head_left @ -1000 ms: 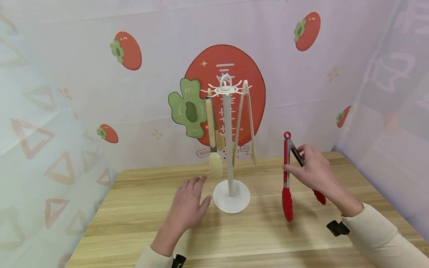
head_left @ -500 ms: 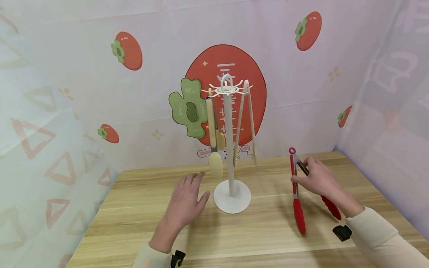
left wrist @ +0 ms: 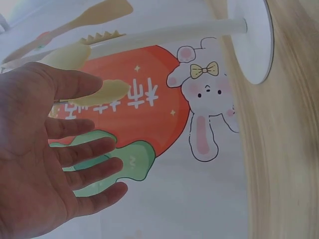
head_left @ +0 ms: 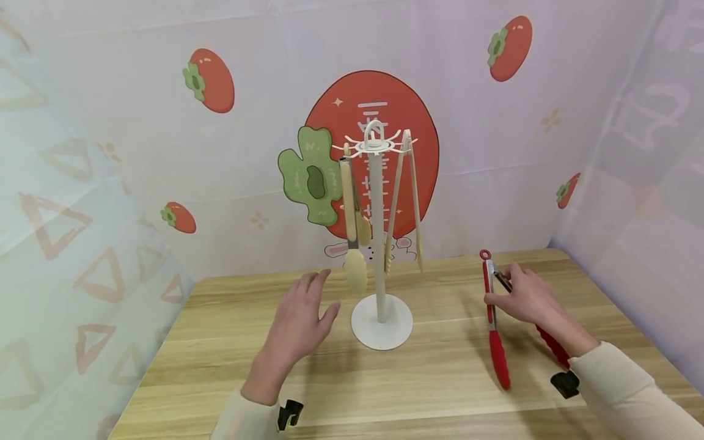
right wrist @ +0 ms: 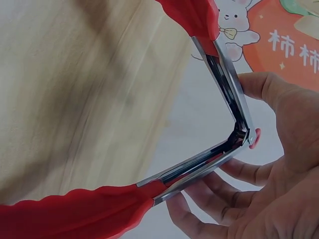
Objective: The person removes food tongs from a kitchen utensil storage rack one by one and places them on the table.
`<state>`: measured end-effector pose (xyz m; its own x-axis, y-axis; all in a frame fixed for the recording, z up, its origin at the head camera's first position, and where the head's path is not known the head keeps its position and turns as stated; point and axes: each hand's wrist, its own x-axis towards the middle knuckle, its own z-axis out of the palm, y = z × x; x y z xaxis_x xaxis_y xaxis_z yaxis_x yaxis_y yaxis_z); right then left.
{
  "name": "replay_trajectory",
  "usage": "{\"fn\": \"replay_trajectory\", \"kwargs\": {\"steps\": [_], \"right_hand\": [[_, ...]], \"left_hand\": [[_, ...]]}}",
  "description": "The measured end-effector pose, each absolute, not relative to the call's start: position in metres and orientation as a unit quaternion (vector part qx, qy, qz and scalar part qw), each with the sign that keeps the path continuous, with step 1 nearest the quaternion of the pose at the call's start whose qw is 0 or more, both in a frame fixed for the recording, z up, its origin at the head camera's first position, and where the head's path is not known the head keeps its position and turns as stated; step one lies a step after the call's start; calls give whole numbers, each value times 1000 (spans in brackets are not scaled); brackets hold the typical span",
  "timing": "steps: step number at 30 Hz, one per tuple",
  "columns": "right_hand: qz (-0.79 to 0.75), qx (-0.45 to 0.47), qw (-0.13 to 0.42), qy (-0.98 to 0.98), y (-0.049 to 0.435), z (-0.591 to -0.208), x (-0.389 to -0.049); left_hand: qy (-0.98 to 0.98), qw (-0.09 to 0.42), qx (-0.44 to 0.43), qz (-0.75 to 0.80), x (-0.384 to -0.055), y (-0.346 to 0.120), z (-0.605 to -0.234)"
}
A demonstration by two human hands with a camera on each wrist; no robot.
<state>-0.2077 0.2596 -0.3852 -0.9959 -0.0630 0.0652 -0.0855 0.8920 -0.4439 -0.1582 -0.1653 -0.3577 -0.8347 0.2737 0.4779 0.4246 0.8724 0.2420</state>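
My right hand (head_left: 525,297) grips a pair of red kitchen tongs (head_left: 499,357) near the hinge, thumb on one arm and fingers on the other. The tongs' arms are spread wide; in the right wrist view their red scalloped tip (right wrist: 75,211) and steel hinge show. My left hand (head_left: 299,315) hovers with fingers extended, left of a white utensil stand (head_left: 365,327). In the left wrist view its palm (left wrist: 30,149) holds nothing. From the stand's hooks hang cream-tipped tongs (head_left: 356,269) on the left and a pair of pale wooden tongs (head_left: 417,214) on the right.
The stand rises from a wooden table (head_left: 231,360), its hooked ring (head_left: 374,146) at the top. A printed cloth backdrop (head_left: 264,79) closes the back, with a hanging sheet (head_left: 71,244) on the left and another on the right.
My right hand has lowered the red tongs and moved them right, toward the table, their arms spreading wider. The left hand has drawn back slightly to the left from the stand.
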Motion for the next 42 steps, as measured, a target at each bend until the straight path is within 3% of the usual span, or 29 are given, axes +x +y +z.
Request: {"fn": "replay_trajectory", "kwargs": {"steps": [26, 42], "right_hand": [[210, 7, -16, -978, 281, -405, -203], [197, 6, -26, -980, 286, -412, -202]], "left_hand": [[-929, 246, -190, -201, -174, -170, -331], [-904, 236, -182, -305, -181, -172, -317]]}}
